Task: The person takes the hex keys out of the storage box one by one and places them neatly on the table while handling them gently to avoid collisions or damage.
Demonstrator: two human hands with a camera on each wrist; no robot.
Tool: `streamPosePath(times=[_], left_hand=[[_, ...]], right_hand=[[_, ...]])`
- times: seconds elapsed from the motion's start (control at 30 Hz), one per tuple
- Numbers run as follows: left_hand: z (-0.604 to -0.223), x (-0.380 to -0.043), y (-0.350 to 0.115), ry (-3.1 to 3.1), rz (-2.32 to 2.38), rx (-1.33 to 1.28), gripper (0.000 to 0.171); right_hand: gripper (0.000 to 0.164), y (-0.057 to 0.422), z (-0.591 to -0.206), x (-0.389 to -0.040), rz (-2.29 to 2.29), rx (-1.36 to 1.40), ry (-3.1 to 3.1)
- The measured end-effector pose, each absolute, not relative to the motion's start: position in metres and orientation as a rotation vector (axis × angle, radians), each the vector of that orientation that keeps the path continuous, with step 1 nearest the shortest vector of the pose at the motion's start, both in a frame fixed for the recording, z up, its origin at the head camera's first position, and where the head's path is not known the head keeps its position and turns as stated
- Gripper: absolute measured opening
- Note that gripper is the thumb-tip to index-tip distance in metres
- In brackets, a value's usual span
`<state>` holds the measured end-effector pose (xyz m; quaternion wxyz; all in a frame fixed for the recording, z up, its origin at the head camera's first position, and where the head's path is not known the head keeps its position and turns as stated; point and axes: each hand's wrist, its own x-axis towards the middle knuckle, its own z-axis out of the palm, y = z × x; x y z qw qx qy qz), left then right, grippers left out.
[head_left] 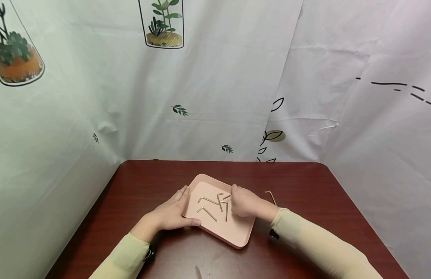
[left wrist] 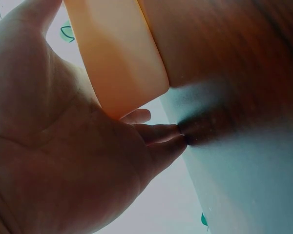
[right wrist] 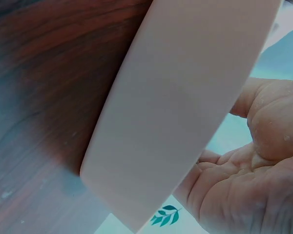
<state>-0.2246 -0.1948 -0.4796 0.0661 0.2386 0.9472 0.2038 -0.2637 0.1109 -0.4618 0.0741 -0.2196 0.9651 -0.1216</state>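
A shallow pink tray (head_left: 215, 232) sits slanted on the table, with several gold L-shaped hex keys (head_left: 206, 214) lying on its bottom. My left hand (head_left: 171, 213) spans the tray's left corner, fingers straight along one side and thumb on the near rim. In the left wrist view, fingertips of that hand reach the tabletop beside the tray wall. Over the tray's right part, the curled fingers of my right hand (head_left: 244, 200) pinch a hex key (head_left: 227, 196), whose one end shows past them. The right wrist view has the tray wall hiding the fingertips.
Another hex key (head_left: 272, 197) lies on the dark red-brown table (head_left: 159, 174), right of the tray and partly behind the right forearm. A thin greyish thing (head_left: 198, 272) shows at the bottom edge of the head view. White printed cloth (head_left: 208, 77) surrounds the table.
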Motion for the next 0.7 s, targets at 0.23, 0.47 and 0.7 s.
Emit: streamPosePath(times=[0.23, 0.47, 0.7], left_hand=[[-0.480, -0.225, -0.194, 2.859, 0.609, 0.712, 0.136], [-0.480, -0.225, -0.195, 2.853, 0.613, 0.709, 0.136], [-0.482, -0.226, -0.195, 2.852, 0.610, 0.705, 0.136]], right_hand=[[0.020, 0.121, -0.459, -0.262, -0.452, -0.686, 2.889], [0.025, 0.128, -0.456, -0.263, -0.483, -0.672, 2.879], [0.026, 0.134, -0.449, -0.263, -0.501, -0.625, 2.894]])
